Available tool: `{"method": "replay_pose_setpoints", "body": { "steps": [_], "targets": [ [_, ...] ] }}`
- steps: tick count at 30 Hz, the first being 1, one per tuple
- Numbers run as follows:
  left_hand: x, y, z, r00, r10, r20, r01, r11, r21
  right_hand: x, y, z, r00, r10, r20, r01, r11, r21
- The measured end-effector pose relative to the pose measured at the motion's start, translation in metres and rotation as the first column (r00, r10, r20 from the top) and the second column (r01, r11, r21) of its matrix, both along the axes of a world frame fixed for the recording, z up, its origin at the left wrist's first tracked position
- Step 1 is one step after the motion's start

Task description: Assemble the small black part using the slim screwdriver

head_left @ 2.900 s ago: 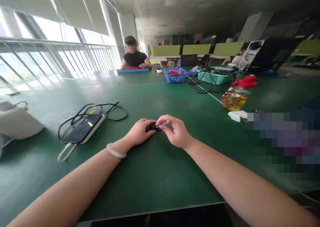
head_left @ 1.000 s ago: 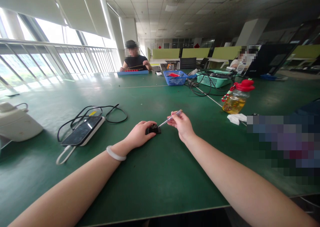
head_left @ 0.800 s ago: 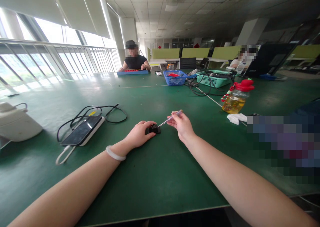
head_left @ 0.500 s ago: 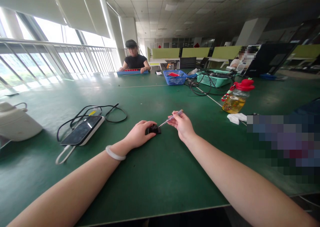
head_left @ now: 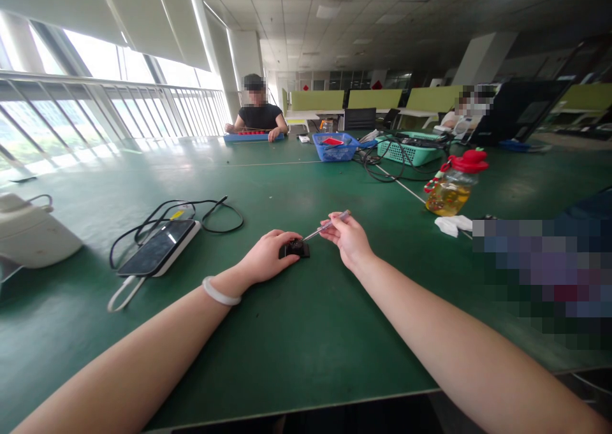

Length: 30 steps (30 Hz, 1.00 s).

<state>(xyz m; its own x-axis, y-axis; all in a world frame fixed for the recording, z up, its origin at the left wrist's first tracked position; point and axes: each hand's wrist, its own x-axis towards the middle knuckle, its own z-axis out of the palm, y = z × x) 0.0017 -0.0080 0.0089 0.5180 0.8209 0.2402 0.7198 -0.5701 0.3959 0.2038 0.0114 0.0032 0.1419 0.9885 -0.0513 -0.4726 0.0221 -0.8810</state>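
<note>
A small black object [head_left: 297,248] lies on the green table [head_left: 306,345], its fine details too small to tell. My left hand [head_left: 270,255], with a white band at the wrist, grips its left side between thumb and fingers. In my right hand [head_left: 351,239] is a thin, silvery pen-like tool [head_left: 329,225], pinched between thumb and fingers. The tool slants down to the left, and its tip is at the upper right part of the black object. Whether the tip touches it I cannot tell.
Left of my hands lie a phone-like device [head_left: 160,249] and a black cable [head_left: 210,230], beside a white container [head_left: 33,236]. A red-lidded bottle [head_left: 449,188], white tissue [head_left: 452,225], blue basket [head_left: 335,150] and green basket [head_left: 406,152] stand rightward. A person [head_left: 258,115] sits opposite.
Both hands keep almost the same place and hold. The black object shows very slightly farther right and lower. Across the table, the person's head and hands have shifted a little.
</note>
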Motion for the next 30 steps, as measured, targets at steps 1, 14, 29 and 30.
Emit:
{"method": "replay_pose_setpoints", "body": {
  "steps": [1,14,29,30],
  "targets": [
    [0.0002,-0.0003,0.0003,1.000,-0.005,0.003,0.005,1.000,0.001,-0.0003,-0.0002,0.0000,1.000,0.006,-0.002,-0.006,1.000,-0.006],
    [0.0001,-0.0005,0.0009,1.000,-0.003,-0.001,0.003,1.000,-0.002,0.0009,0.0010,-0.0014,0.997,0.060,-0.052,-0.064,0.995,-0.073],
    [-0.0002,-0.0012,-0.0001,1.000,0.014,-0.005,-0.014,1.000,-0.009,0.0011,-0.0011,0.0038,0.994,0.036,-0.108,-0.045,0.996,-0.079],
    [-0.0002,-0.0011,-0.0002,1.000,0.011,-0.002,-0.011,1.000,-0.009,0.0011,-0.0011,0.0039,0.993,0.037,-0.109,-0.046,0.996,-0.079]
  ]
}}
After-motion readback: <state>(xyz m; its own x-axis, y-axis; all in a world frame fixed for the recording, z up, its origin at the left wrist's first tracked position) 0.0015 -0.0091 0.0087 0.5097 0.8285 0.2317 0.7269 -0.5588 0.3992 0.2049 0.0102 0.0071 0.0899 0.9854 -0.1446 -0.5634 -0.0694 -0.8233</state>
